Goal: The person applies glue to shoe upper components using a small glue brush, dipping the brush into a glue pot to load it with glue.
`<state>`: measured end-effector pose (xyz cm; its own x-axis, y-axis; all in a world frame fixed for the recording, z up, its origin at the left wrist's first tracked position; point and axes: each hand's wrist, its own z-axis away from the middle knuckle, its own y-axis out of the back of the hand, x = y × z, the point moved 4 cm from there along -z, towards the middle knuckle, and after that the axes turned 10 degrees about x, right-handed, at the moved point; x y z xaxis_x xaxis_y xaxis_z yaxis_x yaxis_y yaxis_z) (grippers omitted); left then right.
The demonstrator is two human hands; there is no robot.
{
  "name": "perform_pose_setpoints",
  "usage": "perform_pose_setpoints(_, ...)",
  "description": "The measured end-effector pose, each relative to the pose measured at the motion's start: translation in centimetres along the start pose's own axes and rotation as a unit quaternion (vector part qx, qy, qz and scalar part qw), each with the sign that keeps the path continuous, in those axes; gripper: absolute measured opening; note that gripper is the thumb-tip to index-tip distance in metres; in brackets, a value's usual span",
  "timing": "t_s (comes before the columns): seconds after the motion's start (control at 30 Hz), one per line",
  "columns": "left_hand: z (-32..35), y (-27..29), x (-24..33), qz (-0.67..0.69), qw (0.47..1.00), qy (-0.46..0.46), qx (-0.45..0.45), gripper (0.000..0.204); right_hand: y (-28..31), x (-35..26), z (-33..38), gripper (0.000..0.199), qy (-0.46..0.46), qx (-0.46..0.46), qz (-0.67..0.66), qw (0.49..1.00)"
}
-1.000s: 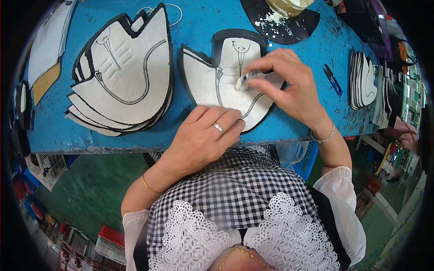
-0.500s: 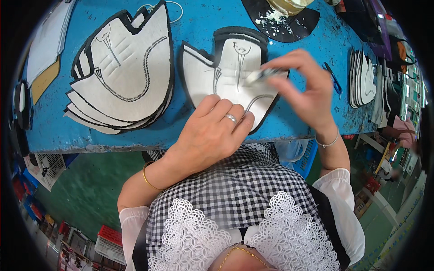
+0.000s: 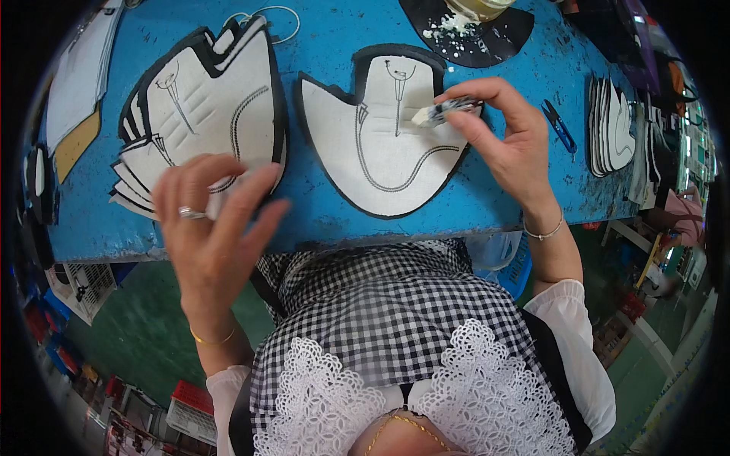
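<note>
A white fabric piece with black edging and stitched lines lies flat on the blue table, apart from my left hand. Above its right side, my right hand pinches a short, stubby brush with a pale tip and a dark patterned handle. The tip points left, close to the fabric. To the left sits a fanned stack of similar white pieces. My left hand is over the stack's near edge, fingers apart and slightly blurred. Nothing shows in it; whether it touches the stack is hidden.
A tub stands on a black sheet spattered with white lumps at the back. Blue thread snips lie at the right, near another stack of white pieces. Papers lie at the far left. The table's front edge runs before me.
My left hand has let go of the middle piece and moved left to the stack. The brush has stayed near the middle piece and its blur is gone. The left stack has shifted slightly.
</note>
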<state>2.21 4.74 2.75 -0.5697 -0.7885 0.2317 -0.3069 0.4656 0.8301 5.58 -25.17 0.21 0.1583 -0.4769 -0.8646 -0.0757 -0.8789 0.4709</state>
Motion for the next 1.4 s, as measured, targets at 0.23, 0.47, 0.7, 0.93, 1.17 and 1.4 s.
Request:
perform_pose_setpoints(0.23,1.1,-5.2,6.4,0.236,0.964,-0.025,-0.122,0.048,-2.8,-0.7,-0.7,0.019,0.149,-0.051,0.102,0.982)
perform_pose_setpoints(0.47,0.5,-5.9,6.7,0.193,0.972,-0.091,-0.099,0.04,-2.4,-0.2,-2.9,0.021,0.248,0.041,0.183,0.95)
perform_pose_setpoints(0.7,-0.1,-6.0,7.4,0.155,0.978,-0.113,-0.085,0.032,-1.9,-2.8,1.2,0.022,0.265,-0.072,0.13,0.953)
perform_pose_setpoints(0.93,-0.6,-1.5,8.6,0.215,0.955,-0.203,0.03,0.029,3.2,0.6,-0.8,0.021,0.048,0.137,-0.134,0.98)
perform_pose_setpoints(1.17,-0.2,3.4,2.0,-0.023,0.999,-0.009,0.043,0.038,0.8,1.0,-0.1,0.016,0.005,0.042,-0.033,0.999)
perform_pose_setpoints(1.4,0.3,-2.9,5.6,0.262,0.96,-0.033,-0.088,0.038,-1.9,-0.4,-0.6,0.019,0.104,-0.075,0.078,0.989)
